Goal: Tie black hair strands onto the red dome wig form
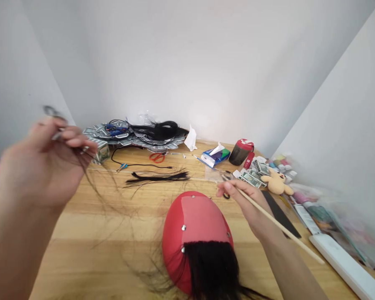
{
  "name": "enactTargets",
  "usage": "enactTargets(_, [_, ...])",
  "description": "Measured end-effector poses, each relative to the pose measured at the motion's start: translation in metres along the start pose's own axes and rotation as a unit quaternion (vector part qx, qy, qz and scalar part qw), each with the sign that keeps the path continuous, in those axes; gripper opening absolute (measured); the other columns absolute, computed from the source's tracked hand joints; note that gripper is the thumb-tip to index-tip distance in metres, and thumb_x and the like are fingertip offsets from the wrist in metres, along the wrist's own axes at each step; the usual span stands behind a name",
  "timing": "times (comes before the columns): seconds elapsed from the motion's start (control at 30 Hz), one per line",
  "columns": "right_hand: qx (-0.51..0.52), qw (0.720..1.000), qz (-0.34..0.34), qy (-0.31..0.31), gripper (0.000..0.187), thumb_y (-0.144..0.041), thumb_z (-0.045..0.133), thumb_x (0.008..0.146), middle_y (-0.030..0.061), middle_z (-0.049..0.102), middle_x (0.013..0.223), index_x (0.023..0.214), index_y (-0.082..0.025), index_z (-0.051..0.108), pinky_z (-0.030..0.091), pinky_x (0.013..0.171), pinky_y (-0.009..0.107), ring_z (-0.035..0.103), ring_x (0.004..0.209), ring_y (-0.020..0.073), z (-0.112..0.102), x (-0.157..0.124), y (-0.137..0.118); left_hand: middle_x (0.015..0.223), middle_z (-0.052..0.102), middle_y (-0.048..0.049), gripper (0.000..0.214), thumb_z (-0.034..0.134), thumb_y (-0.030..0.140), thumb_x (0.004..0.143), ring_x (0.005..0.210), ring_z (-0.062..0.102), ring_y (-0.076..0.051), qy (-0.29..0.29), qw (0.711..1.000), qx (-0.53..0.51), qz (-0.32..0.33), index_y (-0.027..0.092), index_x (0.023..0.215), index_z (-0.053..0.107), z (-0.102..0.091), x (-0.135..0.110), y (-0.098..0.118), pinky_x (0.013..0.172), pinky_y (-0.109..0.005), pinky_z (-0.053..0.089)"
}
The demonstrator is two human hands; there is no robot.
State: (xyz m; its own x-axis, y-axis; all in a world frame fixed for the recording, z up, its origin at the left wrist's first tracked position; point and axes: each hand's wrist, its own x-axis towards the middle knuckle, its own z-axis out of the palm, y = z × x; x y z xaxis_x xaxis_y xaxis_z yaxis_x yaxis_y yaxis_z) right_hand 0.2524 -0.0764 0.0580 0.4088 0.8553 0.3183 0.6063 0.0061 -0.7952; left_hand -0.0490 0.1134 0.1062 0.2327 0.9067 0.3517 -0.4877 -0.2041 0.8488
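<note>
Here's the red dome-shaped form [171, 237], standing on the worktop [90, 254] in front of you, low in the view and just right of centre. A pale, see-through patch [203, 216] covers its top, shiny pins [183, 228] dot the form, and black hair [214, 266] spills from a straight edge down the near side.

Over to your right hand [248, 202], just beyond the form's right side: fingers pinched round a slim wooden stick [278, 225], which slants back over your wrist. Your left hand [46, 162] is up high, well apart from the form, fingers curled round a dark loop [51, 111], too blurred to identify; fine dark strands [95, 189] hang below.

Behind the form lies a loose black hair bundle [158, 177], then orange-handled scissors [158, 157]. Farther right, there's a tissue pack [215, 156], a red-lidded container [241, 153] and a cream stuffed toy [276, 183].
</note>
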Motion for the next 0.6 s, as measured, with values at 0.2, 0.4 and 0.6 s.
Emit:
enactTargets(0.2, [-0.132,0.983,-0.021,0.126,0.037,-0.040,0.063,0.085,0.0172,0.063,0.133,0.113,-0.017,0.071,0.028,0.110,0.061,0.046,0.131,0.0393,-0.012,0.015,0.028,0.093,0.072,0.0027,0.019,0.061,0.029,0.092,0.102,0.062,-0.019,-0.068,0.977,0.202,0.005,0.022,0.077,0.068,0.052,-0.019,-0.033,0.094,-0.031,0.046])
enactTargets(0.4, [-0.148,0.978,-0.102,0.103,0.027,-0.042,0.059,0.092,0.0079,0.068,0.129,0.111,-0.027,0.070,0.036,0.109,0.054,0.045,0.132,0.0307,0.004,-0.002,-0.013,0.096,0.070,-0.0049,0.023,0.056,0.030,0.093,0.101,0.063,-0.023,-0.212,0.912,0.341,0.087,0.021,0.076,0.068,0.068,-0.045,-0.066,0.089,-0.034,0.046])
enactTargets(0.6, [-0.110,0.982,-0.152,0.033,0.025,-0.041,0.062,0.092,0.0045,0.066,0.132,0.113,-0.029,0.069,0.037,0.109,0.054,0.042,0.132,0.0289,0.026,-0.011,-0.053,0.099,0.068,-0.0045,0.020,0.054,0.023,0.095,0.098,0.063,-0.023,-0.255,0.886,0.374,0.100,0.022,0.082,0.069,0.076,-0.060,-0.067,0.086,-0.034,0.045])
